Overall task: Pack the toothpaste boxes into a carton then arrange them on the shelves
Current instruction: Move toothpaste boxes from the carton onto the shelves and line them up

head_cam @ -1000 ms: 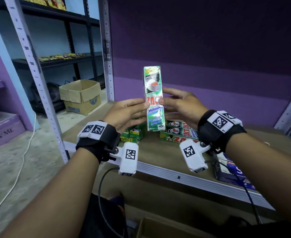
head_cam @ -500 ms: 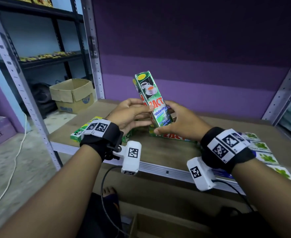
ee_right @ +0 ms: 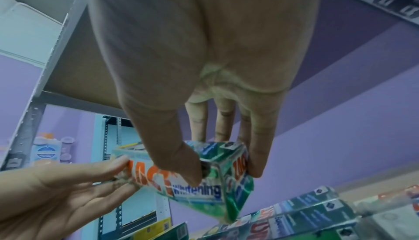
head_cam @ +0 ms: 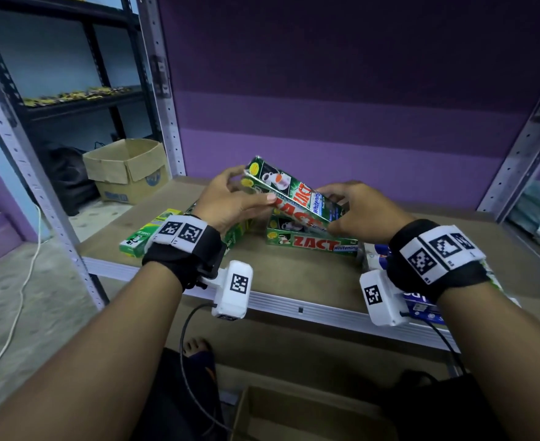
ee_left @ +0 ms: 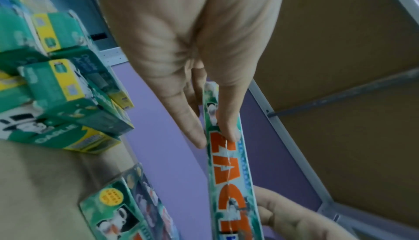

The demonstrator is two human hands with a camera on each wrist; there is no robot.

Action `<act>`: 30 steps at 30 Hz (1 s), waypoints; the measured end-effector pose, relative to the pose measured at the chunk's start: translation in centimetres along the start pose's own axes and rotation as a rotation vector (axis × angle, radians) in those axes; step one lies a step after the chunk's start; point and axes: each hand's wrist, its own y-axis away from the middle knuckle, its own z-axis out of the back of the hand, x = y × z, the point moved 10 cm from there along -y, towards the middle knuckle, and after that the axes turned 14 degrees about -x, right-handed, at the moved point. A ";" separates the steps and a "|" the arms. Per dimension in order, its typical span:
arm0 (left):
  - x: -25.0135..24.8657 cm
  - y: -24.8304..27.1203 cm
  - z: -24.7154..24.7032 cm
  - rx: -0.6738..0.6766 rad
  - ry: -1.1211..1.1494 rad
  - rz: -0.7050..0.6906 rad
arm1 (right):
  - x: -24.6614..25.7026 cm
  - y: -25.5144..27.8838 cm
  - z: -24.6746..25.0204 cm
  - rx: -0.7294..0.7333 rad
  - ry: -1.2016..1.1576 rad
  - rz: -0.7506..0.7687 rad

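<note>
A wrapped pack of green ZACT toothpaste boxes (head_cam: 294,194) is held tilted above the brown shelf board (head_cam: 294,278), its cup-picture end up and to the left. My left hand (head_cam: 249,189) pinches that upper end between thumb and fingers; the left wrist view shows the pack (ee_left: 229,163) edge-on under the thumb. My right hand (head_cam: 335,211) grips the lower end, thumb on the "Whitening" face (ee_right: 199,188) and fingers behind it. More ZACT boxes (head_cam: 310,241) lie on the shelf just below the pack.
Green Darlie boxes (head_cam: 141,238) lie at the shelf's left front, behind my left wrist. Blue boxes (head_cam: 421,308) sit at the right front edge. An open carton (head_cam: 294,415) stands on the floor below the shelf. Another carton (head_cam: 128,170) is far left, beside a white cable (head_cam: 17,300).
The pack stood upright between both hands a second ago. It now leans over to the left, almost lying flat, and sits lower, close above the ZACT boxes on the shelf.
</note>
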 end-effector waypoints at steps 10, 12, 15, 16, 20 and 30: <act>4.1 -1.0 -0.1 0.081 -1.153 -0.206 | -2.8 1.3 -2.4 0.224 0.371 -0.041; 4.7 -0.8 -0.5 0.089 -1.309 -0.240 | -3.4 1.6 -2.8 0.259 0.455 -0.045; 5.4 -0.7 -0.9 0.086 -1.395 -0.213 | -3.8 1.9 -3.5 0.290 0.488 -0.069; 5.5 -0.7 -1.0 0.091 -1.416 -0.202 | -3.9 1.9 -3.7 0.305 0.499 -0.073; 5.7 -0.7 -1.0 0.074 -1.434 -0.197 | -4.3 1.7 -4.4 0.318 0.527 -0.087; 4.3 -0.2 -2.0 0.087 -1.292 -0.345 | -4.6 1.6 -3.8 0.267 0.488 -0.118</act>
